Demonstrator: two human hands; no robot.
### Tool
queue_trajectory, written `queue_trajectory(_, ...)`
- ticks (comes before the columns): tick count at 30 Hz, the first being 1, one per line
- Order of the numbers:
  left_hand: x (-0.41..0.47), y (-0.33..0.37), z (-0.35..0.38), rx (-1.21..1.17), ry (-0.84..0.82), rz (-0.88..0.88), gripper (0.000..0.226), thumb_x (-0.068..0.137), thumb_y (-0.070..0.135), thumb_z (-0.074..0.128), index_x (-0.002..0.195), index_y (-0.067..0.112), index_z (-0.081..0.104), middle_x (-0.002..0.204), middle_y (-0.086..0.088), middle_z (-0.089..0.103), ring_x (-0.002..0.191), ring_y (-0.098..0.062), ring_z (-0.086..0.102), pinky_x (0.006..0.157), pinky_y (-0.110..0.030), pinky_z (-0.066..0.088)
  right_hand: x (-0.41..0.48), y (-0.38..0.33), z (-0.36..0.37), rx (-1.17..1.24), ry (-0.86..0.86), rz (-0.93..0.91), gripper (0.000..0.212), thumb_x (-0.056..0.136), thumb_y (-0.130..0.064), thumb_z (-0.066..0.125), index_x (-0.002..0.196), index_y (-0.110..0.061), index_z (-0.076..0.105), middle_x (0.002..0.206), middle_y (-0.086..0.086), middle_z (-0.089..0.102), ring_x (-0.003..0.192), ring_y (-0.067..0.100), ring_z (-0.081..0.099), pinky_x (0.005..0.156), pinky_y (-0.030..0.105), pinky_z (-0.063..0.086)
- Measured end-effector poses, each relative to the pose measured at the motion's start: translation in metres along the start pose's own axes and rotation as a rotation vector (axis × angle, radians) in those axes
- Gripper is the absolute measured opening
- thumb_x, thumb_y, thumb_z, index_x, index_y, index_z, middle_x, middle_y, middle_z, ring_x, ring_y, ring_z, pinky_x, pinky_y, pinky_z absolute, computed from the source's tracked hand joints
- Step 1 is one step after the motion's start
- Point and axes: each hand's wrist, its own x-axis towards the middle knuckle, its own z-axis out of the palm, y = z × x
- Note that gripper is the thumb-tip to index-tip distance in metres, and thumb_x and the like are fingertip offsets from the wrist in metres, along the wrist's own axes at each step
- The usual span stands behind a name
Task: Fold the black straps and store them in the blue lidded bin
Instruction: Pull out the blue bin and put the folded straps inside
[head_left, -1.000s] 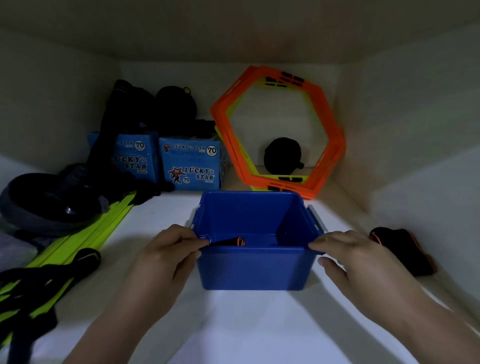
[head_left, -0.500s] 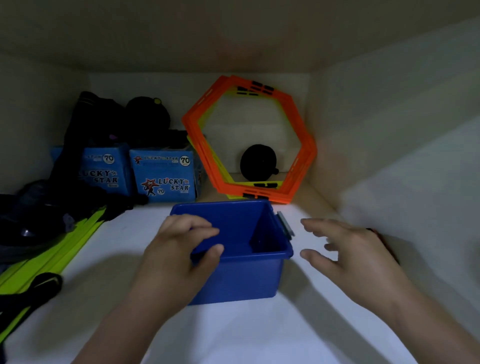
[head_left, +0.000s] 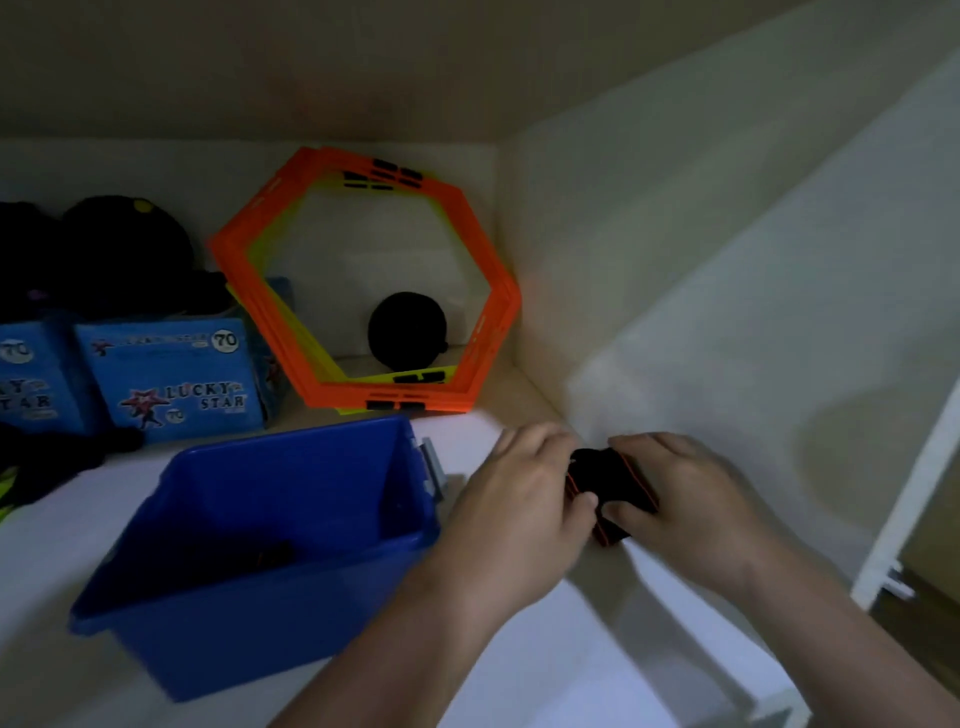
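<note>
An open blue bin (head_left: 249, 618) stands on the white shelf, left of my hands, with a dark strap (head_left: 272, 553) lying on its floor. To the right of the bin, by the side wall, a folded black strap with orange edging (head_left: 610, 486) sits between my hands. My left hand (head_left: 519, 499) grips its left side with thumb and fingers. My right hand (head_left: 680, 493) grips its right side, thumb at the front. Much of the strap is hidden by the fingers.
Orange and yellow hexagon rings (head_left: 363, 291) lean on the back wall with a black round pouch (head_left: 408, 330) behind them. Blue Lucky Star boxes (head_left: 171, 379) and black gear (head_left: 119, 249) fill the back left. A cabinet door edge (head_left: 914, 499) stands at right.
Both hands left the bin and moved right to the black strap by the wall, now holding it. The view swung right, so the bin now sits at the left.
</note>
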Motion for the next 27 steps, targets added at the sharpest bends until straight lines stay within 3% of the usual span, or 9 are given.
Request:
queue_trajectory(3,0.019,0.003,0.031,0.032,-0.098,-0.036,0.046,0.097,0.038,0.051,0.14,0.021,0.045,0.148,0.007,0.04,0.137,-0.013,0.035,0.103,-0.029,0.035,0.004,0.019,0.015,0.072,-0.069,0.034,0.071,0.075,-0.041,0.075,0.14,-0.031,0.049,0.137,-0.004,0.054,0.128,0.017,0.053,0.093,0.019,0.039)
queue_trajectory(7,0.042,-0.005,0.068,0.021,-0.304,-0.152,0.055,0.095,0.038,0.054,0.145,0.022,0.04,0.152,-0.003,0.036,0.138,-0.026,0.039,0.106,-0.034,0.035,0.01,0.031,0.037,0.096,-0.148,0.102,0.088,0.076,-0.041,0.074,0.153,-0.023,0.035,0.154,0.005,0.041,0.137,0.021,0.047,0.107,0.027,0.04)
queue_trajectory(10,0.057,-0.016,0.093,0.011,-0.371,-0.253,0.052,0.092,0.038,0.054,0.141,0.023,0.042,0.133,-0.01,0.045,0.125,-0.035,0.049,0.098,-0.039,0.041,0.013,0.036,0.05,0.073,-0.174,0.124,0.091,0.077,-0.036,0.073,0.155,-0.021,0.028,0.156,0.008,0.037,0.134,0.025,0.05,0.105,0.029,0.041)
queue_trajectory(13,0.069,-0.025,0.111,0.0,-0.416,-0.344,0.056,0.089,0.042,0.052,0.141,0.026,0.04,0.132,-0.013,0.05,0.123,-0.038,0.05,0.1,-0.043,0.044,0.017,0.039,0.058,0.064,-0.179,0.155,0.087,0.08,-0.031,0.07,0.155,-0.019,0.027,0.151,0.008,0.042,0.127,0.026,0.055,0.101,0.029,0.043)
queue_trajectory(18,0.081,-0.03,0.123,-0.067,-0.413,-0.412,0.055,0.09,0.041,0.051,0.143,0.03,0.039,0.133,-0.009,0.063,0.121,-0.035,0.057,0.092,-0.037,0.046,0.015,0.038,0.067,0.074,-0.155,0.192,0.07,0.085,-0.029,0.065,0.149,-0.018,0.036,0.135,0.007,0.058,0.113,0.024,0.063,0.088,0.029,0.047)
queue_trajectory(22,0.082,-0.029,0.127,-0.114,-0.359,-0.43,0.048,0.088,0.036,0.053,0.136,0.031,0.043,0.127,-0.007,0.066,0.116,-0.032,0.059,0.086,-0.036,0.049,0.014,0.039,0.07,0.102,-0.087,0.181,0.06,0.087,-0.028,0.063,0.142,-0.018,0.044,0.132,0.003,0.059,0.111,0.02,0.062,0.085,0.024,0.047)
queue_trajectory(27,0.079,-0.022,0.127,-0.263,-0.246,-0.435,0.039,0.09,0.019,0.055,0.126,0.032,0.05,0.123,-0.001,0.06,0.112,-0.025,0.059,0.069,-0.024,0.028,0.012,0.043,0.072,0.108,-0.033,0.154,0.056,0.085,-0.029,0.059,0.139,-0.02,0.047,0.132,0.001,0.063,0.119,0.02,0.06,0.096,0.03,0.049)
